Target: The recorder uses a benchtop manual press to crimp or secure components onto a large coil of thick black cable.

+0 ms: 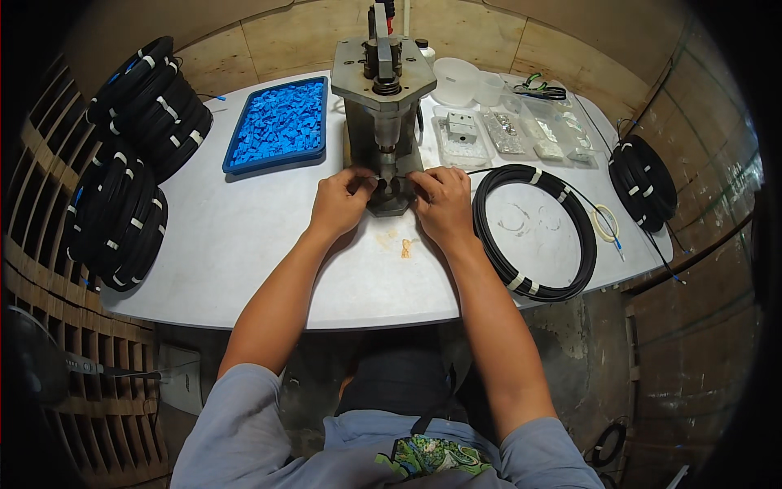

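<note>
At the steel press [387, 124], left hand [338, 200] and right hand [444, 198] curled, grip unclear.

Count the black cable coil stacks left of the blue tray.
2: the farther coil stack at back left, and the nearer coil stack in front of it. More may be hidden.

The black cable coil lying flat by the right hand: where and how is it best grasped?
Probably at the near rim of the black cable coil, by the white tape bands, coming from the front: they bundle the loops, and the open middle leaves gripping room.
</note>
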`<state>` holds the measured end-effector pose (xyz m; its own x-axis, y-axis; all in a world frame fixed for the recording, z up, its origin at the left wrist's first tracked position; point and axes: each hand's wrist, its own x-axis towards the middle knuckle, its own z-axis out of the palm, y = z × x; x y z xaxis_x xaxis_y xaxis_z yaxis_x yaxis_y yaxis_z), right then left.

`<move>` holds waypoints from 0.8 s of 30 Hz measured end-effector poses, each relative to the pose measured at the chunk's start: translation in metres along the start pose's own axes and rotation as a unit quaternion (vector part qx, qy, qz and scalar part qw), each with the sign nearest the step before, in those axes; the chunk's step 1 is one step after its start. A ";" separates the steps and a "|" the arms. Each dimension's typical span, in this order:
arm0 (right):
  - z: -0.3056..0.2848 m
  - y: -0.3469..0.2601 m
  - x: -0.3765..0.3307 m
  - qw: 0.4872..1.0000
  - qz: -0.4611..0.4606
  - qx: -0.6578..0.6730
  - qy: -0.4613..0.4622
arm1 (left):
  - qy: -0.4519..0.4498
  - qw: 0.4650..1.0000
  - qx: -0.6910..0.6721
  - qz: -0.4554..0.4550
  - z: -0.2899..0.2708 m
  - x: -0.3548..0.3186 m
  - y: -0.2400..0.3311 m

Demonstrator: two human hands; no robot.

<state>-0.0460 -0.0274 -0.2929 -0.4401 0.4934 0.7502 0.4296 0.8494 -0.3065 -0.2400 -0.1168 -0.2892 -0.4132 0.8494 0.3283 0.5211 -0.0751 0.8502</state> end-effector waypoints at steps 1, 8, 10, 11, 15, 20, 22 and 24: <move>0.000 -0.001 0.000 1.000 0.002 0.000 0.000 | 0.000 1.000 0.000 -0.002 0.000 0.000 0.000; -0.001 0.000 0.000 1.000 -0.004 0.002 0.005 | 0.005 1.000 -0.009 -0.002 0.001 -0.001 0.001; 0.000 0.001 0.000 1.000 -0.005 0.004 0.007 | 0.001 1.000 -0.009 0.000 0.000 0.000 0.001; 0.000 0.000 0.000 1.000 -0.006 0.004 0.007 | 0.002 1.000 -0.009 0.001 0.000 0.000 0.001; 0.001 0.002 0.000 1.000 -0.004 0.003 0.003 | -0.003 1.000 0.001 0.002 0.000 0.000 0.001; 0.002 0.002 -0.001 1.000 0.001 0.002 -0.001 | -0.008 1.000 0.004 0.002 0.000 0.000 -0.001; 0.001 0.002 -0.001 1.000 0.002 0.003 -0.002 | -0.007 1.000 -0.003 0.007 0.000 0.001 -0.002; 0.001 0.002 -0.002 1.000 0.006 0.006 -0.009 | -0.008 1.000 -0.001 0.004 0.000 0.000 -0.001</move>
<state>-0.0450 -0.0267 -0.2950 -0.4492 0.5074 0.7354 0.4251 0.8453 -0.3236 -0.2409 -0.1164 -0.2902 -0.3960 0.8573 0.3290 0.5227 -0.0841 0.8484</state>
